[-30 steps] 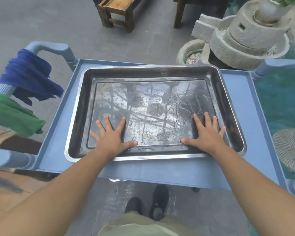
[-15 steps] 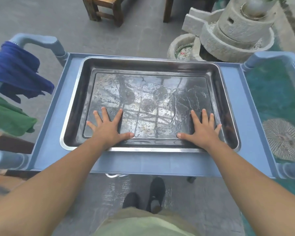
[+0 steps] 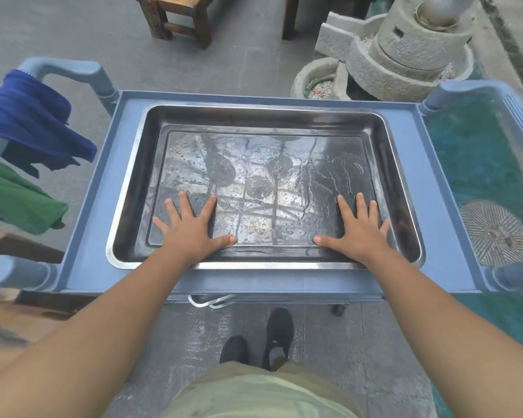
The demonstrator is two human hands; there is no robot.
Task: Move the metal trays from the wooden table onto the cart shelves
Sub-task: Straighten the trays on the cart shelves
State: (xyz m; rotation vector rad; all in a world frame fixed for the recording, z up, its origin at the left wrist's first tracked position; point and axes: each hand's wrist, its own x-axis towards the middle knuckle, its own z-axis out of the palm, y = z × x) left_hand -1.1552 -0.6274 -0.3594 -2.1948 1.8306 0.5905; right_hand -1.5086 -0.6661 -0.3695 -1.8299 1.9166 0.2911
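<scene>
A large wet metal tray (image 3: 266, 125) lies flat on the top shelf of the blue cart (image 3: 441, 206). My left hand (image 3: 191, 229) rests palm down inside the tray near its front left, fingers spread. My right hand (image 3: 358, 229) rests palm down near the front right, fingers spread too. Neither hand grips anything. Under the cart's front edge a bit of metal rim (image 3: 210, 300) pokes out from a lower shelf.
A blue cloth (image 3: 34, 122) and a green cloth (image 3: 15, 197) hang over the cart's left handle. A stone mill (image 3: 405, 49) and wooden stools (image 3: 178, 16) stand beyond the cart. A wooden surface (image 3: 9, 312) lies at my left. My feet (image 3: 260, 339) are close to the cart.
Both hands stay flat on the tray in almost the same place. The view has shifted slightly, showing more of the cart's front edge.
</scene>
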